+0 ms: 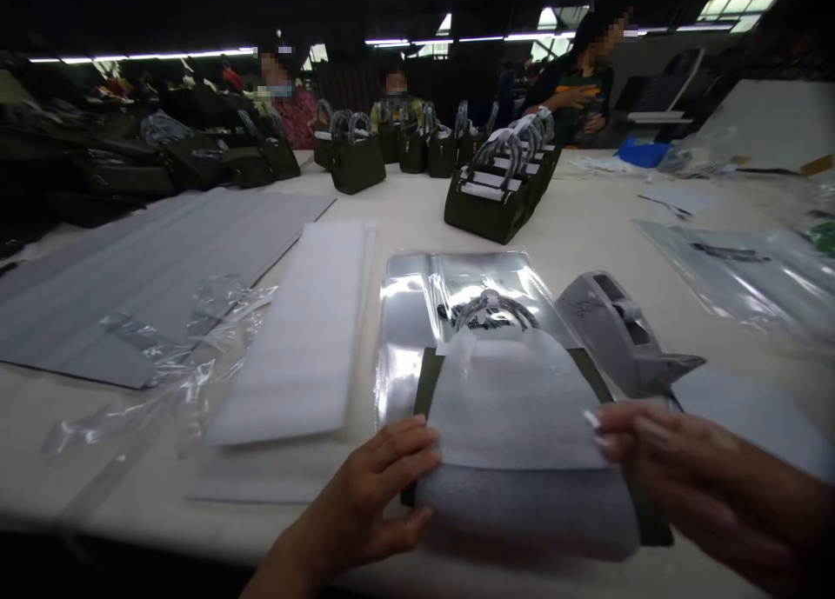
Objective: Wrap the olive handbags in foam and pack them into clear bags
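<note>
In front of me an olive green handbag [427, 382] stands or lies with white foam sheet [515, 399] over its front. Its handles [496, 308] are wrapped in clear plastic. My left hand [384, 486] rests its stretched fingers on the bag's left side, thumb apart below them. At the right edge of the foam my right hand [691, 469] pinches a small white piece [592, 419], which looks like tape. Behind the bag lies a clear plastic bag [404, 321]. A grey tape dispenser [619, 329] sits to the right.
Folded white foam sheets [293, 338] and a large grey sheet [163, 260] lie left, with crumpled clear plastic [202, 382]. Several green handbags [489, 203] stand farther back. More plastic bags [750, 269] lie right. Across the table are other people [577, 95].
</note>
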The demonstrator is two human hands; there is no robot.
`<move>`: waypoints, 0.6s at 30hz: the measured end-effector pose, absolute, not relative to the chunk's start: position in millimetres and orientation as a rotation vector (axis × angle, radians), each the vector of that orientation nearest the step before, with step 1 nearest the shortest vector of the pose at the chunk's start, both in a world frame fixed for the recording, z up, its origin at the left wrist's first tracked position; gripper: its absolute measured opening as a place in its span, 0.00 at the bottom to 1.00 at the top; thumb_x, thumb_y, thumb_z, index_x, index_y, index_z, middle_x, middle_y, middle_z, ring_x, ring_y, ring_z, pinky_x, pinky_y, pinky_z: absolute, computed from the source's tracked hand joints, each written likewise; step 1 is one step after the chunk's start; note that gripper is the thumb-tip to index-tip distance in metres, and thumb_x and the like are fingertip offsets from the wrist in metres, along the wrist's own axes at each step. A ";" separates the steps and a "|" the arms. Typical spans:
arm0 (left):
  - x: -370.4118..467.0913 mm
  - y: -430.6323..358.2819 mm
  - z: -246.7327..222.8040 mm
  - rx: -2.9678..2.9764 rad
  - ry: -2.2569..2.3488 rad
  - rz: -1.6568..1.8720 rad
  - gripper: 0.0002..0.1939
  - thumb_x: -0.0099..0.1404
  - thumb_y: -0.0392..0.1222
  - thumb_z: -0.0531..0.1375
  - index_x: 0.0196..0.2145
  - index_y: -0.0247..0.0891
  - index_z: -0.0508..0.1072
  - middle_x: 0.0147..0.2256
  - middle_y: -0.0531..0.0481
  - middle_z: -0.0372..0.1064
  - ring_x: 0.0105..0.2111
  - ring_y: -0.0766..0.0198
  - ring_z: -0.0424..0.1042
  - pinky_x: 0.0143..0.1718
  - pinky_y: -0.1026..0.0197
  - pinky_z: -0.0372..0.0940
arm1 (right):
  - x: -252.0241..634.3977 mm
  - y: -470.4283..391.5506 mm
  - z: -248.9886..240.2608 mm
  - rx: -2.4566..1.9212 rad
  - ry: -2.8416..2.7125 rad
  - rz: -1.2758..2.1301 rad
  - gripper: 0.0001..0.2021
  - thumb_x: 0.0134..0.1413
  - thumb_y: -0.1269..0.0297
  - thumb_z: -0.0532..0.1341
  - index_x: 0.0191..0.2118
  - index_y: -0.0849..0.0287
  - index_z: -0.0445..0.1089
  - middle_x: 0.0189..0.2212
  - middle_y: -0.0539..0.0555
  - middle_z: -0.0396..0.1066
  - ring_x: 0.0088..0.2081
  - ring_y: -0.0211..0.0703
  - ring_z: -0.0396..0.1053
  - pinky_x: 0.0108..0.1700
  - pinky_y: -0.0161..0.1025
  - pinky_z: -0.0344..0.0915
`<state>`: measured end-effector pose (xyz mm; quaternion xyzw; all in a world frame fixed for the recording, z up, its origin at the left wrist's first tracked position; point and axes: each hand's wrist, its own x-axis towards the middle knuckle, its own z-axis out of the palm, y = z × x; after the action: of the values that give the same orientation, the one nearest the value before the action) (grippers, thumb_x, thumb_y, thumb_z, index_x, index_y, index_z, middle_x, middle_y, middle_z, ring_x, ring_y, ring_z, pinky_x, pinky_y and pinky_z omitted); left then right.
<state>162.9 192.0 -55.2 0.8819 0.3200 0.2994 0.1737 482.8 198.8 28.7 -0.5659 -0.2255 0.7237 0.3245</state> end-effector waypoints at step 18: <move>157.7 215.3 -57.4 2.533 0.647 0.771 0.27 0.50 0.35 0.55 0.50 0.37 0.63 0.54 0.48 0.61 0.45 0.61 0.66 0.53 0.56 0.58 | 355.0 179.3 -11.7 -1.519 -0.615 2.073 0.17 0.57 0.52 0.51 0.45 0.55 0.67 0.47 0.56 0.67 0.38 0.37 0.71 0.27 0.25 0.69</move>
<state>157.7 215.3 -57.4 0.9093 0.2323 0.2766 0.2064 355.0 179.3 -11.7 -0.5571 -0.2256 0.7601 0.2470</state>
